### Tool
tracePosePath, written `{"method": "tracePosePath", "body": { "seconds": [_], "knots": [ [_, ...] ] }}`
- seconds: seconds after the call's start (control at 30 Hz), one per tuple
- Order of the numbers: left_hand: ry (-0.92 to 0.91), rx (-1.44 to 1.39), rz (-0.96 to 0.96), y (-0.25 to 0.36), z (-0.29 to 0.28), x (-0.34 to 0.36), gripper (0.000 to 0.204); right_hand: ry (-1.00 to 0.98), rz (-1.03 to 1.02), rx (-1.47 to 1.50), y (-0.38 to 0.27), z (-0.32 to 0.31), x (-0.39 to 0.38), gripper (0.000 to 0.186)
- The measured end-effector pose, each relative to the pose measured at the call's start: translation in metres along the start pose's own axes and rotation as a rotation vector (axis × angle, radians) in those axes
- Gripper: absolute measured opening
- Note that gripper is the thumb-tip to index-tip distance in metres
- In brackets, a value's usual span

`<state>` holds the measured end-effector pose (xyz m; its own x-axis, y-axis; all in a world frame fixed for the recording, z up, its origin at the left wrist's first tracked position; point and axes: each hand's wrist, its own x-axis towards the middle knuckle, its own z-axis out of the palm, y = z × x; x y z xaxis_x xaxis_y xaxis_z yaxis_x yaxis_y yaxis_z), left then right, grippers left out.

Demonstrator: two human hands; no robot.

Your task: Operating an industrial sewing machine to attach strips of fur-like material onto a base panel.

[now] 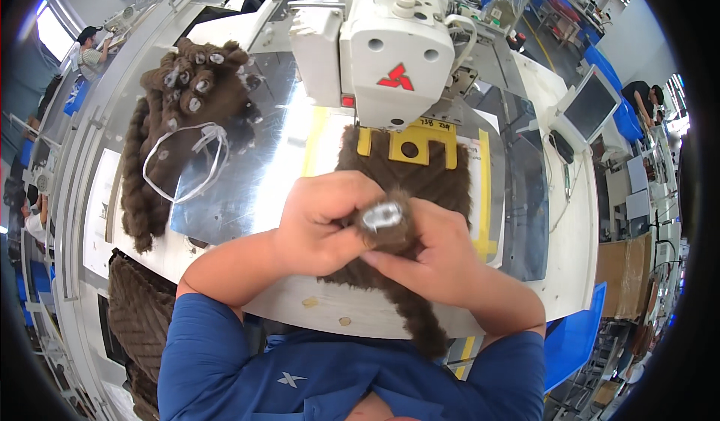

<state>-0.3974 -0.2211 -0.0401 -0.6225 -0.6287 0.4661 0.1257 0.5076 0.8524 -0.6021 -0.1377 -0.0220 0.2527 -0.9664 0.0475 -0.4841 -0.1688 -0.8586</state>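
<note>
Close above the table, both my hands grip a brown furry tube (394,229) whose pale, white-lined end faces up. My left hand (324,215) closes on it from the left, fingers curled. Opposite it, my right hand (441,256) pinches the tube between thumb and fingers. A furry strip (420,320) hangs over the table's near edge below my hands; whether it joins the tube is hidden. Beneath and beyond them lies a brown plush panel (442,188), partly under a yellow cut-out plate (410,149).
A large white sewing machine (397,53) stands over the panel's far edge. At the left sit a heap of rolled brown fur pieces (187,91) and a loop of white strip (223,151). More brown fabric (139,308) hangs lower left. A screen (591,104) stands at the right.
</note>
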Motion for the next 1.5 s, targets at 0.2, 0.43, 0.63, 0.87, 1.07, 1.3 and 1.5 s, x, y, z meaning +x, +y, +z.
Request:
{"method": "tracePosePath", "body": {
  "seconds": [0.2,0.43,0.63,0.87,1.07,1.3,1.5],
  "knots": [
    [-0.045,-0.091,0.141,-0.006,0.006,0.007,0.018,0.059,-0.172,-0.015,0.023,0.009,-0.004,0.024],
    [-0.014,0.113,0.116,-0.004,0.011,0.008,0.02,0.203,-0.28,0.096,0.014,-0.019,0.001,0.047],
    [0.016,-0.371,-0.042,-0.025,0.039,-0.007,0.055,0.072,-0.08,0.338,0.012,-0.034,-0.006,0.033],
    [-0.374,-0.352,-0.241,-0.023,0.045,0.002,0.039,0.213,-0.238,0.183,0.017,-0.043,-0.002,0.014],
    [-0.183,-0.328,-0.442,-0.037,0.053,-0.013,0.019,0.224,-0.076,0.228,0.039,-0.051,0.013,0.011],
    [-0.003,0.002,-0.415,-0.064,0.039,0.004,0.029,0.001,0.388,0.339,0.103,-0.047,0.081,0.016],
    [-0.162,0.183,-0.446,-0.082,0.001,0.025,0.041,0.065,0.368,0.177,0.104,-0.025,0.132,0.013]
  ]
}}
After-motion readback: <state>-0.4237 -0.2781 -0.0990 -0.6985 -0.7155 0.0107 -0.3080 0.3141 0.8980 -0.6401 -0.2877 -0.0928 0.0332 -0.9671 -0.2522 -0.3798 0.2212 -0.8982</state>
